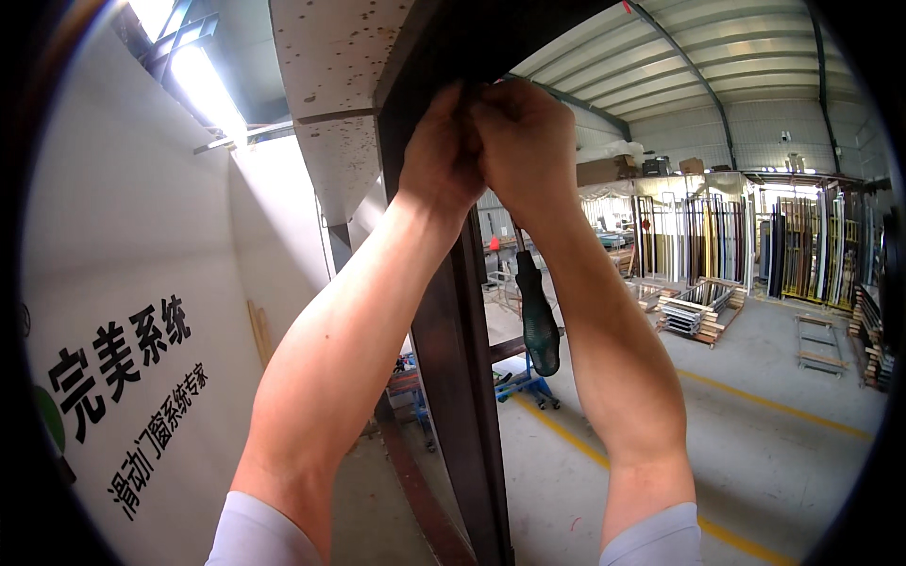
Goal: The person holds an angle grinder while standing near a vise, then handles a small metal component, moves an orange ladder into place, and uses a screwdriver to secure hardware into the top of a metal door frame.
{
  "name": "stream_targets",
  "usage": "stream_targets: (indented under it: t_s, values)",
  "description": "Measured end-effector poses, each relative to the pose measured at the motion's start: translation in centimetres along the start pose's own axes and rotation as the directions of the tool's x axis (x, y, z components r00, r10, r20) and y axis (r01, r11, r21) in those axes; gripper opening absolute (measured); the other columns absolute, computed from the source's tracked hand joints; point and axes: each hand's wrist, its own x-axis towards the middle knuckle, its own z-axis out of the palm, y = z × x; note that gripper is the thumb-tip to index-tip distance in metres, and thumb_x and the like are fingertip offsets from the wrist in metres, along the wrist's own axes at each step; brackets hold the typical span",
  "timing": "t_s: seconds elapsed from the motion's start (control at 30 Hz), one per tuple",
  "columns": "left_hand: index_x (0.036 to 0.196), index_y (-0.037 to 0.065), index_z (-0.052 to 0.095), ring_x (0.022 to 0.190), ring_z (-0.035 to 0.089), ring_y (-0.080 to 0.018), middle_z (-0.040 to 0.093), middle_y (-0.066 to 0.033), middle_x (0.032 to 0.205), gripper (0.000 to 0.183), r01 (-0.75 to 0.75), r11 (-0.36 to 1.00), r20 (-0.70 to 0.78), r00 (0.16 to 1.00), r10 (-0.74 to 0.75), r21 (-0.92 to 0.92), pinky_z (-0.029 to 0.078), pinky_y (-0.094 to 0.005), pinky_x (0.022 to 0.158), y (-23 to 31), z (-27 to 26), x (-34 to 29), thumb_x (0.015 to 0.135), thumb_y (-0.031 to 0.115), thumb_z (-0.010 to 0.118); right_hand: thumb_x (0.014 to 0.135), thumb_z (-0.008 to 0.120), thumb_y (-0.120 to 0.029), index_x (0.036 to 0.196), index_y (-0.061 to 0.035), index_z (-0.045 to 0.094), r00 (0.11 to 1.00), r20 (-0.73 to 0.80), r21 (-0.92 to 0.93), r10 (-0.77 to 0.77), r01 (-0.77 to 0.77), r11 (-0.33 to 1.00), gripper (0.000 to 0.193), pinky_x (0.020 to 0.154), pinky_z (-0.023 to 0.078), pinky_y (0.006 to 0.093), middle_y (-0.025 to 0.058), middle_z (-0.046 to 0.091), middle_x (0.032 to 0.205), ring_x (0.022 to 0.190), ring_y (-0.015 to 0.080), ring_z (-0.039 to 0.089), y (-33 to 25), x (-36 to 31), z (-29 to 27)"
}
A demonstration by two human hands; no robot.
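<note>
Both my hands are raised to the dark upper corner of a brown metal frame (453, 349). My left hand (439, 151) is closed, its fingertips together against the dark frame; what they pinch is hidden in shadow. Touching it, my right hand (524, 132) has its fingers curled in. A screwdriver (538, 321) with a dark green handle hangs handle-down beside my right forearm. Its thin shaft runs up behind the wrist toward the right hand, which appears to hold it; the tip is out of sight.
A pale speckled beam (335, 94) runs overhead at the left, next to a white wall panel (142, 236) with dark lettering. To the right, racks of upright profiles (703, 241) and a stack of frames (698, 311) stand beyond yellow floor lines (774, 406). A blue wheeled trolley (528, 387) is behind the frame.
</note>
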Motion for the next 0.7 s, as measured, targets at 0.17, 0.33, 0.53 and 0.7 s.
stream_targets:
  t_s: [0.17,0.33,0.53,0.7]
  values:
    - [0.115,0.005,0.06,0.094,0.064,-0.0208,0.066,-0.0096,0.105,0.035,0.023,0.998,0.128,0.992,-0.015,-0.066,0.054,-0.0328,0.083,0.4,-0.5,0.0,0.102,0.035,0.046,0.082,0.059,-0.012,0.092,0.003,0.069,1.0,-0.004,-0.004,-0.015,0.015,1.0,0.02,0.07,0.052,0.0391,0.0221,0.069,0.079,0.077,0.034,0.069,0.1,0.0,0.2]
    - [0.112,0.003,0.06,0.093,0.064,-0.0219,0.065,-0.0109,0.102,0.032,-0.05,0.996,-0.05,0.997,0.054,0.079,0.053,-0.0337,0.082,0.4,-0.7,-0.2,0.101,0.031,0.05,0.082,0.06,-0.013,0.092,0.0018,0.069,1.0,-0.01,0.0,0.011,-0.011,1.0,0.02,0.07,0.052,0.0395,0.0215,0.068,0.077,0.075,0.0337,0.069,0.0,-0.1,0.5]
    - [0.11,0.002,0.06,0.09,0.062,-0.0218,0.065,-0.011,0.099,0.027,-0.147,0.97,-0.111,0.979,0.17,0.191,0.052,-0.0338,0.078,0.4,0.8,-0.8,0.101,0.027,0.051,0.082,0.06,-0.013,0.095,0.0038,0.07,0.999,-0.004,0.034,0.045,-0.045,0.998,0.024,0.069,0.052,0.039,0.0217,0.069,0.077,0.074,0.0329,0.069,0.1,-0.2,0.5]
    - [0.11,0.003,0.059,0.091,0.062,-0.0216,0.065,-0.0105,0.1,0.027,-0.153,0.968,-0.085,0.981,0.172,0.2,0.052,-0.0333,0.079,0.4,1.0,-0.6,0.102,0.027,0.05,0.082,0.06,-0.013,0.096,0.0045,0.07,0.999,-0.038,-0.008,-0.007,0.007,1.0,0.024,0.069,0.052,0.0377,0.0216,0.069,0.077,0.074,0.0321,0.069,-0.5,0.0,0.4]
